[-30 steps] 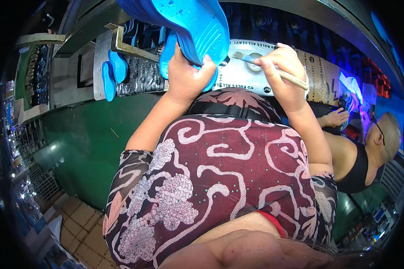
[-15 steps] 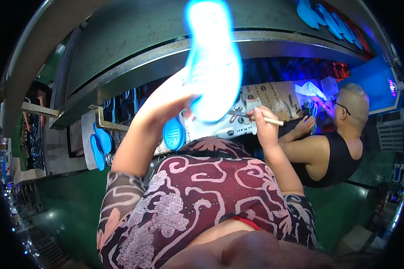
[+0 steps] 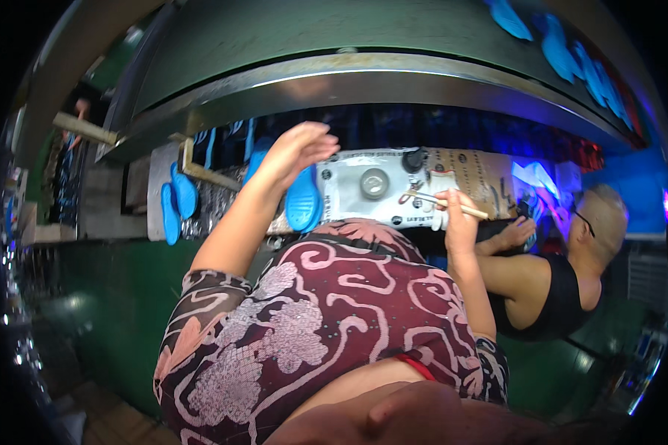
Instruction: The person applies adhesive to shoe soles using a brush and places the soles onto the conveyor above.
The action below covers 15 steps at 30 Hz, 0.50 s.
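Note:
My left hand is raised over the near side of the table, its fingers stretched out and slightly smeared by motion, with nothing in it. Just below it stands a blue shoe sole. My right hand grips a thin brush by its pale wooden handle; the tip points left. That tip hovers over a white printed sheet, beside a round grey pot. A small black object sits behind the tip.
A dark green conveyor belt with a metal edge runs across the far side, carrying several blue soles at right. Two blue soles lie at left. A co-worker sits close on my right, near a blue-lit spot.
The brightly lit sole that my left hand held up is no longer in it. My left hand has opened. My right hand still holds the brush, slightly lower and farther right.

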Each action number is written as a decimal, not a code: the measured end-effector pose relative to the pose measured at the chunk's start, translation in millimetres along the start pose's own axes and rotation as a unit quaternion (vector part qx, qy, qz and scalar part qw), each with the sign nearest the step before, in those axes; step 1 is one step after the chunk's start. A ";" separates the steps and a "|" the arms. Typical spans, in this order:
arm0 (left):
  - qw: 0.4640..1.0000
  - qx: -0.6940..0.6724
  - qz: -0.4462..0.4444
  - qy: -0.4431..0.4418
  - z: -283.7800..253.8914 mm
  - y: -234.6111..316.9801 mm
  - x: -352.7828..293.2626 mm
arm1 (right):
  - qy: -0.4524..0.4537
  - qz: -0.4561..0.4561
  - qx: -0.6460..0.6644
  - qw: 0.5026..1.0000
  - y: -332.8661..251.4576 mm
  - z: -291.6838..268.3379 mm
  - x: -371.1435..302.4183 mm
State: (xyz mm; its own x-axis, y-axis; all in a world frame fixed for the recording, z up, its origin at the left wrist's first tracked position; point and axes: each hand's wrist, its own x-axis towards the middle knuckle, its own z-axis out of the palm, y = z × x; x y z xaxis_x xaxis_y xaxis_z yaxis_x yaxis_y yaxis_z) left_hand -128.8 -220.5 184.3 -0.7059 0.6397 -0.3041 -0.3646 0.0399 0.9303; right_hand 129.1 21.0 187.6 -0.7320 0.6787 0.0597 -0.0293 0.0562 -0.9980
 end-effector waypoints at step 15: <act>0.803 0.467 -0.009 0.372 -147.7 -187.4 -39.5 | -0.069 0.007 -0.025 0.997 2.3 23.1 12.5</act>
State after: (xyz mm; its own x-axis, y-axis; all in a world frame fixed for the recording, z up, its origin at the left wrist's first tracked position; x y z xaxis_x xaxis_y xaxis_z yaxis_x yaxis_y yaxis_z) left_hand -122.3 -366.7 -8.4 -0.9993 0.0121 -0.0346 -0.0096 0.8232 0.5676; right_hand 104.2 12.7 185.6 -0.8184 0.5733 0.0387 0.0130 0.0857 -0.9962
